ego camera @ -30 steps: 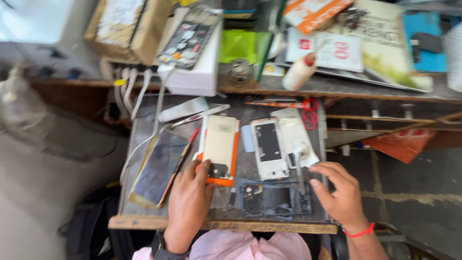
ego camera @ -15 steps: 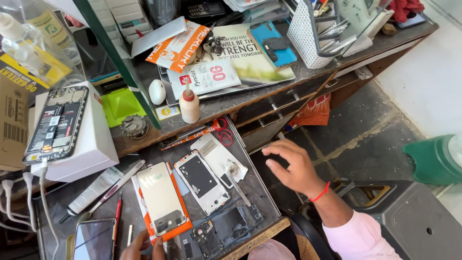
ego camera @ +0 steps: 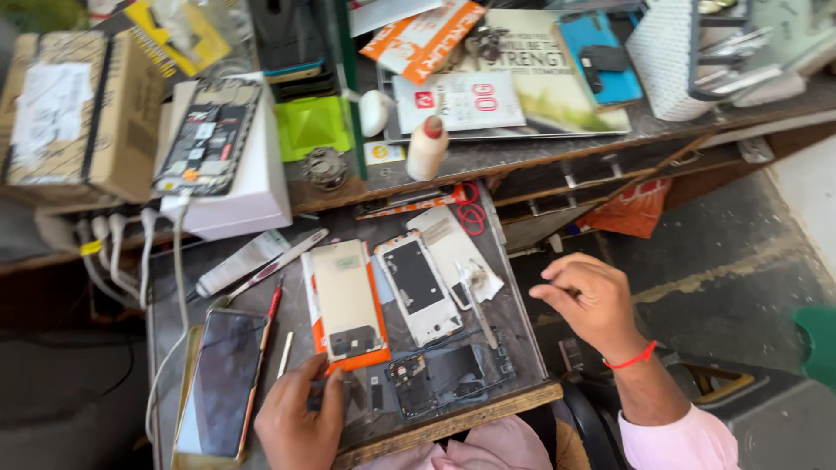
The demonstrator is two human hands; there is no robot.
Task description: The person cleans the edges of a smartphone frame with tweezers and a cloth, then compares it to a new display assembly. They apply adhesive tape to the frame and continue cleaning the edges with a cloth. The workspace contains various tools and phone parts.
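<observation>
The left hand (ego camera: 299, 425) presses flat just below the orange-edged phone back (ego camera: 347, 305), its long axis pointing away; the right hand (ego camera: 592, 300) hovers empty, loosely curled.

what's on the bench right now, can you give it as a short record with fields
setting: cluttered phone repair bench
left hand: resting on the bench by the bottom edge of the orange-framed phone back, no grip
right hand: raised off the bench's right edge, fingers loosely curled, holds nothing visible
centre: white phone frame, dark circuit parts
left side: dark-screened phone
shelf above: white box, small white bottle
</observation>
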